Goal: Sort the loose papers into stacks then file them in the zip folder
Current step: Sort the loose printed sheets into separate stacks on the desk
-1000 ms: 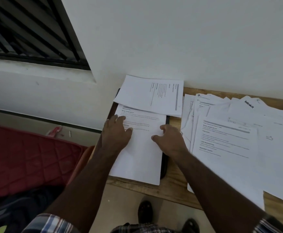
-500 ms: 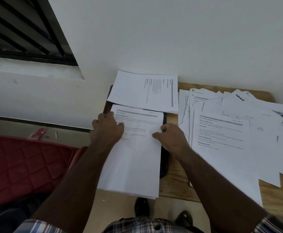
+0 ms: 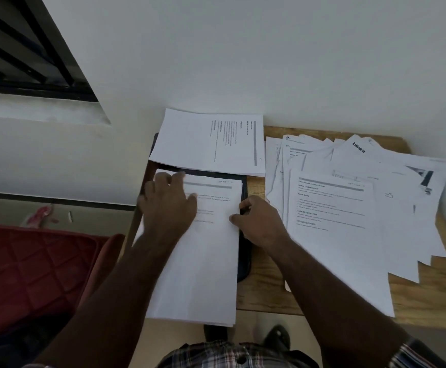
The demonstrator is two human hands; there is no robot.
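White wall behind, a wooden bench [image 3: 264, 296] carries a dark zip folder [image 3: 243, 261]. On it, a squared white paper stack [image 3: 203, 261] is pressed by the flat left hand [image 3: 167, 208] and pinched at its edge by the right hand [image 3: 259, 221], apparently for alignment; loose sheets [image 3: 349, 208] are fanned beside the folder.

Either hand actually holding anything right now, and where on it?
The right hand pinches the near paper stack at its right edge. The left hand only rests flat on the stack's upper left, blurred.
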